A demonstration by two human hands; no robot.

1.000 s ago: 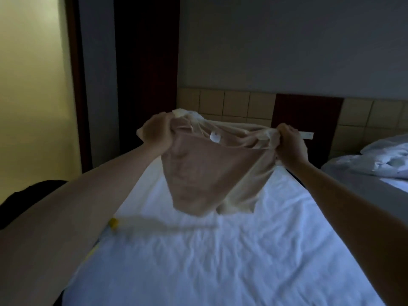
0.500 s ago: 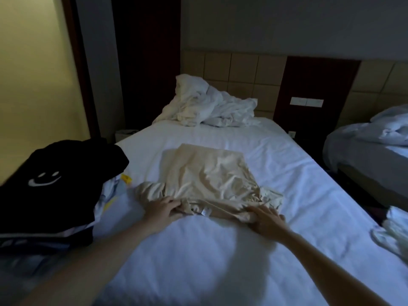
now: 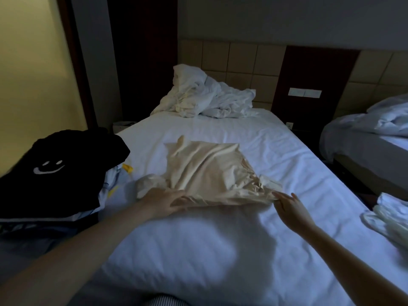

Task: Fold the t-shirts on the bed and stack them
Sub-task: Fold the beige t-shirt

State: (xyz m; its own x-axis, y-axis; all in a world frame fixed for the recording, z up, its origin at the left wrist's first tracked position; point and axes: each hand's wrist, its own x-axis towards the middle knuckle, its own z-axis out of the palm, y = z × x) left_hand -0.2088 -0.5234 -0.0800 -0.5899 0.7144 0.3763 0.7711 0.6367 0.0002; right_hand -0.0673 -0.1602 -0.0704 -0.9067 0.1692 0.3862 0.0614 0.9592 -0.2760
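Obs., standing at the foot. Cream cotton t-shirt [image 3: 205, 173] lies crumpled but roughly spread on the middle of the white-sheeted bed [image 3: 198, 257], its near edge drawn out in a line between the two hands.

Left hand [image 3: 163, 202]: fingers nearly straight, lying on the near left edge of the shirt. Right hand [image 3: 289, 206]: fingers straight, thumb apart, fingertips touching the near right corner; no grip seen.

Open room: bare sheet all along the near side, also beyond the shirt up to the rumpled white duvet [image 3: 205, 96] at the headboard.

Left edge crowded: black garment with a white smiley print [image 3: 55, 164] on top of a pile, near the shirt's bunched left sleeve. Pale crumpled cloth [image 3: 388, 219] at the right edge. Second bed [image 3: 364, 149] well apart, across a gap.

Versus half a second ago: hands further apart, near edge stretched wider. A second ago the shirt hung in the air.
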